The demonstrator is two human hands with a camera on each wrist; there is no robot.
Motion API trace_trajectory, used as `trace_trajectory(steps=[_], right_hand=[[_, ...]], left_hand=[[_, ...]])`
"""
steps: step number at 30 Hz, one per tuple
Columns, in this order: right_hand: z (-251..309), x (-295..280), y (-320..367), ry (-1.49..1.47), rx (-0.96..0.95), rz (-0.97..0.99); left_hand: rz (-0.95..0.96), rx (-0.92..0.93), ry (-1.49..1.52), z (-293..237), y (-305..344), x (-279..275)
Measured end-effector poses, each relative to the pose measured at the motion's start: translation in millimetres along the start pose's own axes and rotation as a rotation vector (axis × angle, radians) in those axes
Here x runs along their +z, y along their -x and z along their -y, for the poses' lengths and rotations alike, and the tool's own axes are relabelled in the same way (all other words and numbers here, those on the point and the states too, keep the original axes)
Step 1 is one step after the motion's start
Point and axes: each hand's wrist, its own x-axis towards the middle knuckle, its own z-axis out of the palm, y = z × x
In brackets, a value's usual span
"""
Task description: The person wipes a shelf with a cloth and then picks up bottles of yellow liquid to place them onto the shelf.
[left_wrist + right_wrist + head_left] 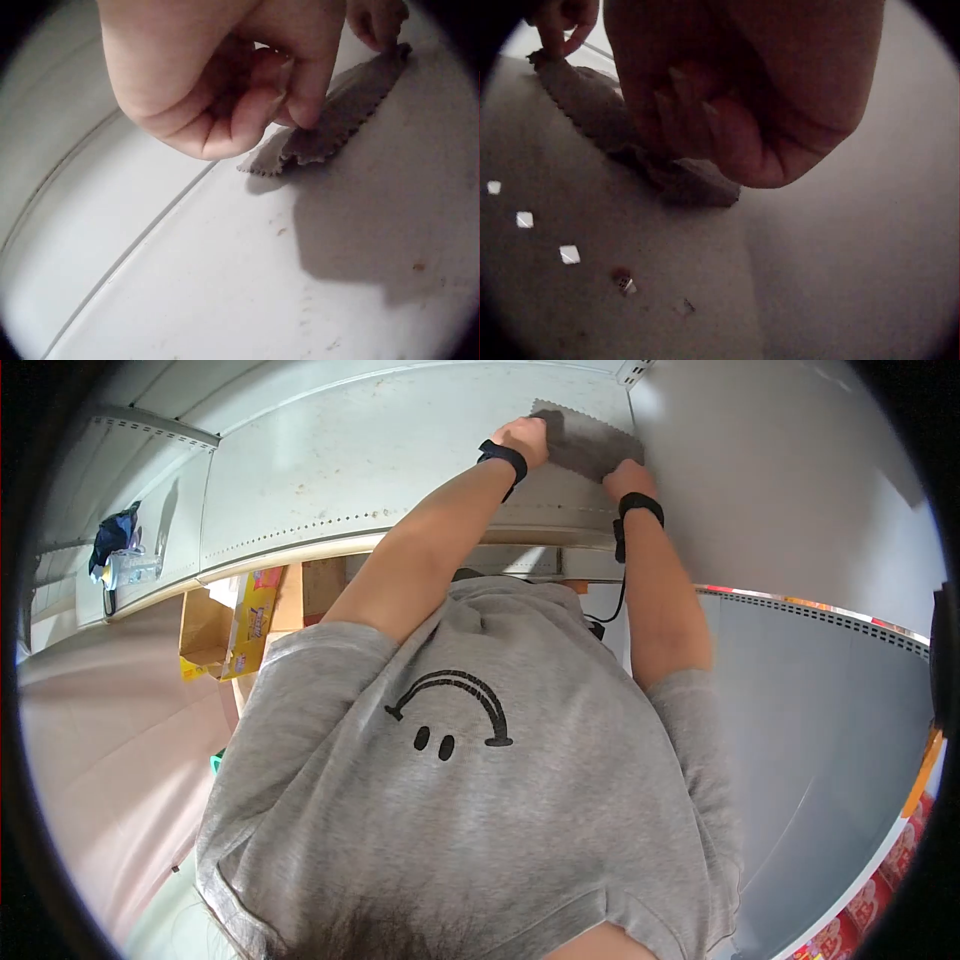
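A grey-brown cloth (590, 442) with a zigzag edge is stretched between both hands over the white shelf (300, 470), close to the right side panel. My left hand (524, 440) pinches its left end; in the left wrist view the fingers of this hand (225, 82) are curled, with the cloth (345, 112) hanging from them and casting a shadow on the shelf. The right end is pinched by my right hand (630, 480). In the right wrist view the curled right hand (742, 97) is above the cloth (592, 105), partly hiding it.
A grey panel (780, 480) stands right of the hands. At the shelf's left end are a dark blue item (115, 535) and a clear plastic container (135, 568). Below the shelf edge is an open yellow box (250, 625). Red packages (865, 905) lie at the lower right.
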Motion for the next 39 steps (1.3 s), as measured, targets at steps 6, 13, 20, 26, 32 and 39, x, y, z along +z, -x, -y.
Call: trace_trajectory(steps=[6,13,20,26,32,39], right_hand=[[4,17,9,-0.006,-0.102,-0.025],[52,31,21,0.022,-0.247,-0.049],[106,56,21,0.116,-0.431,-0.018],[151,74,36,0.173,-0.479,0.034],[219,101,60,0.127,-0.537,0.044],[329,127,113,0.097,-0.615,0.078]], left_hand=[[-0.093,-0.060,0.140,8,19,1],[-0.152,-0.120,0.099,65,62,-22],[-0.226,-0.243,0.159,133,96,-32],[-0.247,-0.238,0.218,182,123,-42],[-0.244,-0.333,0.186,247,153,-64],[-0.286,-0.471,0.229,352,211,-92]])
